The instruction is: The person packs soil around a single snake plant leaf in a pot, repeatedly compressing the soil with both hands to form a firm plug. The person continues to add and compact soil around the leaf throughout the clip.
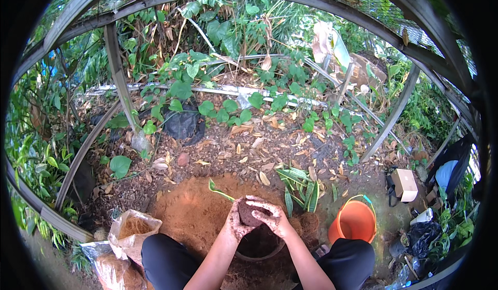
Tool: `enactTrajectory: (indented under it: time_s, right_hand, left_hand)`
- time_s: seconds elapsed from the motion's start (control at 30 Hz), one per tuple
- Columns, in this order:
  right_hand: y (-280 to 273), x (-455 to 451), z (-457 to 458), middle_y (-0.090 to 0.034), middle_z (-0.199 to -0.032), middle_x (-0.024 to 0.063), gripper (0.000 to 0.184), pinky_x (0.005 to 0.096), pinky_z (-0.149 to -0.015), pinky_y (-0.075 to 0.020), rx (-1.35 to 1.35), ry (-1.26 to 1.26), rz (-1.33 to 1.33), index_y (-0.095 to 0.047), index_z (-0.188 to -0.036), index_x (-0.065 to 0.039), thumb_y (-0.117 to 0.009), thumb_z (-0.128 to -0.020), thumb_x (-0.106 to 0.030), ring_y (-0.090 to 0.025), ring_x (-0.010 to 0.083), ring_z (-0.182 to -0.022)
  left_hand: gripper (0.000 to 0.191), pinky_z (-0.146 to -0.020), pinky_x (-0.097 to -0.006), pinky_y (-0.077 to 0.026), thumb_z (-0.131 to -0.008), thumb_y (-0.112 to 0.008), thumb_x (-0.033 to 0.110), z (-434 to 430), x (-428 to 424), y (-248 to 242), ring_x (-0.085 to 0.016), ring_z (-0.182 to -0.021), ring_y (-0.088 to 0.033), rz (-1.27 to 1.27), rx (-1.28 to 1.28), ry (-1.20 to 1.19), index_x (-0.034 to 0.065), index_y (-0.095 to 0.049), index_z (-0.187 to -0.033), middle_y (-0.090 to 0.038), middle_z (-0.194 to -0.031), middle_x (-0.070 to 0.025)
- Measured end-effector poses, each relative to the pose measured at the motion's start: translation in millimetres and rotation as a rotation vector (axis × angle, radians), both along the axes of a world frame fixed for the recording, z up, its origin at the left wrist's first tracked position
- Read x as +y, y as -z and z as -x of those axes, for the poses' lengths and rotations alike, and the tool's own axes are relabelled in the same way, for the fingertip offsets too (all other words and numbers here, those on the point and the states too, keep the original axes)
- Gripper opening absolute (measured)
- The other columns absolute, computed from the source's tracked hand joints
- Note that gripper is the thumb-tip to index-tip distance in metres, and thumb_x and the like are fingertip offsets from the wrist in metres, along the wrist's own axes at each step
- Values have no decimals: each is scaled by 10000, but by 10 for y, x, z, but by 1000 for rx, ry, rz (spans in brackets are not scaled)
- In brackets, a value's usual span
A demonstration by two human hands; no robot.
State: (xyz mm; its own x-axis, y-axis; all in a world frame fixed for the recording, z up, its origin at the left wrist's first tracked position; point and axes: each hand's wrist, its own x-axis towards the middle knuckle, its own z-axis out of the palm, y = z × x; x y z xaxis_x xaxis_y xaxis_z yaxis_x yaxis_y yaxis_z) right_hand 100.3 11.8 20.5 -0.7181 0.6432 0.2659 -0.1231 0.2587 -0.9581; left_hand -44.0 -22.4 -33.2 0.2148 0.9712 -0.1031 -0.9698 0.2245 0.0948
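A rounded clump of dark soil (252,213) sits between my two soil-smeared hands. My left hand (235,223) cups its left side, while my right hand (274,216) curls over its right side and top. One variegated snake plant leaf (220,192) points up and left from beside the clump; its base is hidden by my left hand. Right under my hands is a round dark container (260,258) with dark soil (255,245) inside. Several snake plants (301,186) lie on the ground to the right, with fibrous brown balls (309,223) at their near end.
Reddish-brown coir dust (183,208) spreads over the ground. Plastic bags of coconut fibre (134,227) stand by my left knee. An orange bucket (354,220) stands by my right knee. Farther right are a cardboard box (404,185) and a black plastic bag (424,237). Frame posts (393,114) rise around me.
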Motion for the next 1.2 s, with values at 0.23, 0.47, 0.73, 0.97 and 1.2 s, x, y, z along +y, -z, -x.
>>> enactTrajectory:
  time_s: [0.23,0.47,0.73,0.97,1.2]
  right_hand:
    - [5,-70,72,-618,-1117,78,257,306,-935,-419,86,135,2,-632,-1074,-6,-648,-826,-72,-568,152,-1012]
    - [78,-142,144,-628,-1083,84,265,284,-916,-418,114,361,97,-616,-1092,7,-624,-857,-115,-570,152,-1002]
    - [261,1,143,-565,-1166,145,439,401,-983,-398,563,307,925,-494,-1221,-21,-417,-938,-349,-524,263,-1114]
    - [232,4,185,-571,-1150,162,478,395,-964,-409,501,369,915,-508,-1185,2,-382,-944,-391,-543,275,-1080]
    - [442,79,170,-621,-969,89,185,261,-849,-457,224,478,204,-549,-1044,42,-542,-868,-17,-592,146,-909]
  left_hand:
    - [364,-857,-472,-482,-867,-414,363,-13,-16,-16,-309,-952,-588,18,96,-49,66,-570,-1006,-602,-1028,-154]
    - [368,-871,-486,-467,-842,-459,384,-28,-34,-93,-307,-947,-594,212,253,-164,80,-586,-1006,-628,-996,-106]
    - [674,-1006,-388,-356,-825,-415,567,-141,-79,-258,-272,-1086,-530,155,333,-248,-1,-526,-1171,-575,-1169,-133]
    - [582,-941,-391,-416,-838,-459,529,-184,-4,-137,-262,-1052,-553,302,452,-258,60,-536,-1173,-582,-1145,-110]
    - [344,-838,-462,-479,-810,-547,403,95,-2,137,-280,-885,-604,216,0,-277,72,-612,-878,-638,-907,-111]
